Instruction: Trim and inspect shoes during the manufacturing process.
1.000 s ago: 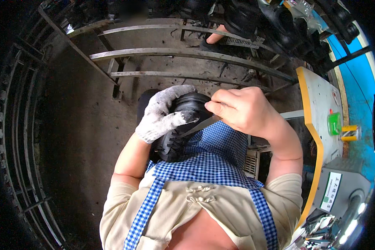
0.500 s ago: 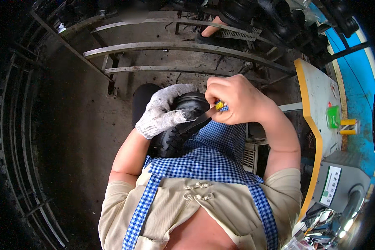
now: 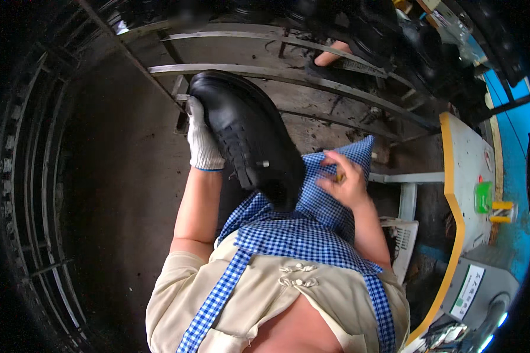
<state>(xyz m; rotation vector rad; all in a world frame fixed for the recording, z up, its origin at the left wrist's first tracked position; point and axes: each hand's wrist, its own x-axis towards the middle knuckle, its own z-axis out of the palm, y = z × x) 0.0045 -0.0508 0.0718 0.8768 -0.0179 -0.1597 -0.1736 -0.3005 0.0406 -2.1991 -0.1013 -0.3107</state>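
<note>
One gloved left hand [image 3: 201,140] holds one black shoe [image 3: 250,132] near one right hand [image 3: 350,183].

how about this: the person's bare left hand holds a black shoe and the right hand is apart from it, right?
Not quite: in the head view the left hand isn't bare but wears a whitish glove. It does hold the black shoe, and the right hand is apart from it.

The gloved left hand [image 3: 203,138] is holding a black shoe [image 3: 224,112], toe pointing away — the bare right hand [image 3: 348,182], slightly blurred, is curling near the checked apron [image 3: 321,203], something yellow [image 3: 340,176] showing within.
</note>
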